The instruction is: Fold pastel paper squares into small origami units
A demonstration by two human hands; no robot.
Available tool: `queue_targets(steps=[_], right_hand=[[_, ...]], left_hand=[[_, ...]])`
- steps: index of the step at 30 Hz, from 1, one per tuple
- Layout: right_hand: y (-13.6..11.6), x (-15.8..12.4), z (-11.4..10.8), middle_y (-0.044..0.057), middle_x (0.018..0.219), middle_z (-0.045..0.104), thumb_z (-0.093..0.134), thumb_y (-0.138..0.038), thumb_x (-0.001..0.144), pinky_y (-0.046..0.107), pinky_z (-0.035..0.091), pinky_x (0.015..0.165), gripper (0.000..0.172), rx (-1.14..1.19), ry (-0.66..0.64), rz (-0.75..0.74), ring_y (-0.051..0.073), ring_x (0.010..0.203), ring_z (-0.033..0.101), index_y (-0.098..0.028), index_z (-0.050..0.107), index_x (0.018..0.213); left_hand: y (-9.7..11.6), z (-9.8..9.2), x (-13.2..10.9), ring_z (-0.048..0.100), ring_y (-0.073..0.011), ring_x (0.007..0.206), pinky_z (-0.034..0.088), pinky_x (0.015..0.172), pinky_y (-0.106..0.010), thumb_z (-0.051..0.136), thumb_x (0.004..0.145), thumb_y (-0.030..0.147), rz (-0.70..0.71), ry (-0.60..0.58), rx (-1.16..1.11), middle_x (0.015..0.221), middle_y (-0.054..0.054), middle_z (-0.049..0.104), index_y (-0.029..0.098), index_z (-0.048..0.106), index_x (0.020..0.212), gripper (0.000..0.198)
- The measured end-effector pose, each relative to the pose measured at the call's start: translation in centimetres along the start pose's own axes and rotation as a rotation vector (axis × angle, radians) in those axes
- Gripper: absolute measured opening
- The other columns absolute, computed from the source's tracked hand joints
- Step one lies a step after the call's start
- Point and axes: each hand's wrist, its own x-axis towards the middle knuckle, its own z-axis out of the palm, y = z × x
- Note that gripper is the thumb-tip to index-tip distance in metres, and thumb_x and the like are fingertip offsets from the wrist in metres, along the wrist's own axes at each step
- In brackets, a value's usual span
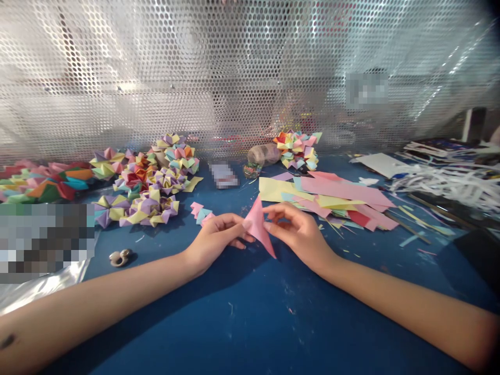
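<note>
Both my hands pinch a folded pink paper piece (pixel 260 227) just above the blue table (pixel 250 312). My left hand (pixel 219 235) grips its left edge with thumb and fingers closed. My right hand (pixel 297 232) holds its right side, fingers curled around it. The paper is a narrow pointed shape, its tip pointing down and to the right. A few small folded pink and teal pieces (pixel 200 211) lie just behind my left hand.
Several multicoloured folded paper stars (pixel 148 182) are heaped at the left and one more (pixel 299 148) at the back. A stack of loose coloured paper sheets (pixel 332 198) lies at the right. White paper strips (pixel 449 182) sit far right. A perforated metal screen (pixel 234 78) closes the back.
</note>
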Motion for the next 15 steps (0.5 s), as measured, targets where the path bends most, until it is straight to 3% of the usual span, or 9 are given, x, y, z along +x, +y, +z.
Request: queue_targets(steps=[3, 7, 9, 15], right_hand=[[-0.8, -0.2, 0.0, 0.004, 0.098, 0.06, 0.061, -0.032, 0.082, 0.032, 0.049, 0.075, 0.016, 0.006, -0.153, -0.012, 0.018, 0.093, 0.058, -0.023, 0.067, 0.094], [-1.6, -0.5, 0.0, 0.004, 0.103, 0.064, 0.072, -0.034, 0.074, 0.033, 0.052, 0.074, 0.042, 0.012, -0.308, -0.012, 0.017, 0.087, 0.062, -0.025, 0.061, 0.113], [-1.5, -0.5, 0.1, 0.004, 0.1, 0.065, 0.072, -0.032, 0.074, 0.032, 0.052, 0.076, 0.047, 0.025, -0.3, 0.007, 0.017, 0.087, 0.063, -0.025, 0.057, 0.118], [-0.6, 0.3, 0.1, 0.0, 0.081, 0.062, 0.066, -0.032, 0.077, 0.03, 0.051, 0.069, 0.035, 0.17, -0.109, 0.154, 0.014, 0.074, 0.061, -0.022, 0.056, 0.109]], left_hand=[[0.1, 0.2, -0.2, 0.061, -0.0086, 0.064, 0.048, 0.061, -0.018, 0.069, 0.078, 0.037, 0.027, -0.008, 0.048, 0.069, -0.002, 0.066, 0.012, 0.062, 0.073, 0.027], [0.2, 0.2, -0.3, 0.058, -0.0075, 0.058, 0.047, 0.058, -0.019, 0.073, 0.073, 0.041, 0.061, -0.029, 0.038, 0.067, -0.001, 0.065, 0.013, 0.057, 0.066, 0.033], [0.1, 0.1, -0.3, 0.057, -0.0069, 0.056, 0.046, 0.057, -0.019, 0.075, 0.071, 0.039, 0.081, -0.03, 0.022, 0.063, 0.0, 0.063, 0.013, 0.054, 0.062, 0.034], [0.0, 0.0, -0.2, 0.055, -0.0054, 0.052, 0.045, 0.056, -0.018, 0.077, 0.069, 0.036, 0.1, -0.021, 0.022, 0.057, 0.002, 0.061, 0.013, 0.053, 0.06, 0.035]])
